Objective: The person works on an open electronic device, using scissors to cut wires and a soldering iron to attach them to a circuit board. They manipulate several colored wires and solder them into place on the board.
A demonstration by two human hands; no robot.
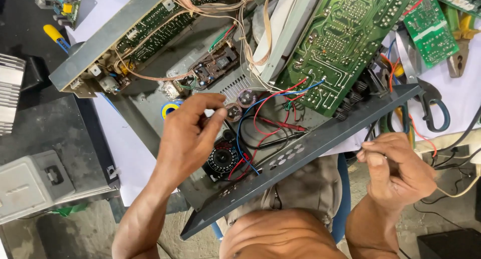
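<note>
chassis (150, 108) open, green board (340, 43) flipped up | multimeter (220, 159) inside, probes (280, 123) lying idle | left hand (188, 139) pinches near the capacitors (240, 104) | right hand (396, 169) pinched on a thin wire (453, 194) | probing not begun, reassembly pending

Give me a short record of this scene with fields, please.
place: cluttered repair bench
main thing: open metal case with green circuit board and loose wires
left hand: inside the case, fingers at a round capacitor
right hand: beside the front panel, pinching a thin wire
nearby: scissors, round dial
</note>
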